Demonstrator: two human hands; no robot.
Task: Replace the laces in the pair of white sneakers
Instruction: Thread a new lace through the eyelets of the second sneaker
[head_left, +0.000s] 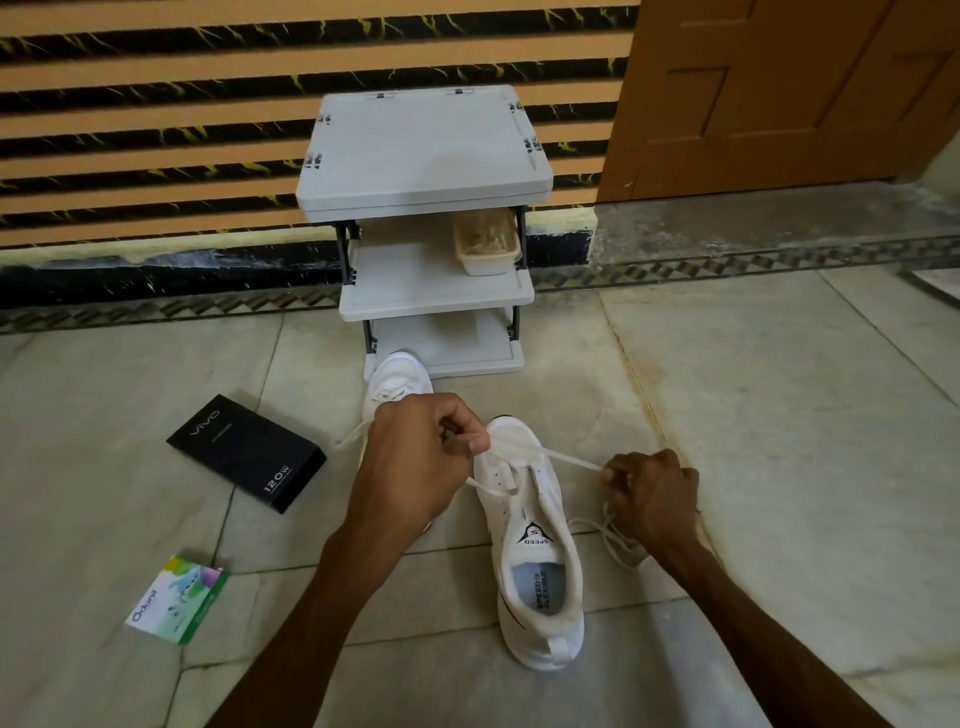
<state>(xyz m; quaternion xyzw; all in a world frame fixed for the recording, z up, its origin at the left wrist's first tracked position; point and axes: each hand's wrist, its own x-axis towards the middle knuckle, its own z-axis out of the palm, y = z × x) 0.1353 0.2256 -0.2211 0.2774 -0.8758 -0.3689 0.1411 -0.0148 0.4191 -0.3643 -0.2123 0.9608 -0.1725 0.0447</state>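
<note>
Sneaker (537, 561) stood on the pale marble floor (779, 415), heel nearest. The right hand (652, 501) pinched one lace (571, 460) end taut in closed fingers; the left hand (415, 462) pinched the other end above the toe. A green packet (179, 600) and black box (247, 452) lay left. Behind the left hand sat the second sneaker (395, 382), then a grey rack (426, 208) against a striped wall (156, 130), beside a door (779, 93).

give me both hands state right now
Left hand: closed, pinching the white lace at the sneaker.
Right hand: closed, holding the lace's other end.
</note>
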